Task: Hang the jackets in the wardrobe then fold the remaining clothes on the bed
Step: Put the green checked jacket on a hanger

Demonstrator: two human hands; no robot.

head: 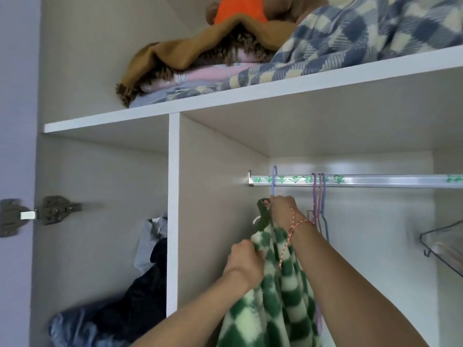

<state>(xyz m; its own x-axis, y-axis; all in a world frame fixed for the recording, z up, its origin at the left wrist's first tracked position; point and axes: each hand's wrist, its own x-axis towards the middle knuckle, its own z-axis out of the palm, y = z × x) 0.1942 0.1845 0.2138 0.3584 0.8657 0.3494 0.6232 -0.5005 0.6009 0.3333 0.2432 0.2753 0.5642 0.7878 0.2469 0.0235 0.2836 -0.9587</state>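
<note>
green checkered fleece jacket (273, 291) is up in the wardrobe's right bay, just under the rail (350, 181). right hand (284, 211) pinches the collar at the lilac hanger (274, 181) hooked over it, probably to steady it, while left hand (244, 262) bunches the shoulder fabric, probably to seat it. not hanging free yet.

We have a single view, from the camera worn on the person's head. It stands close before the open wardrobe (174, 221) and faces into it, tilted upward, so we see the underside of the top shelf (250, 101) and the hanging rail (363, 181) near eye level. Both forearms reach in from the bottom edge.
</note>
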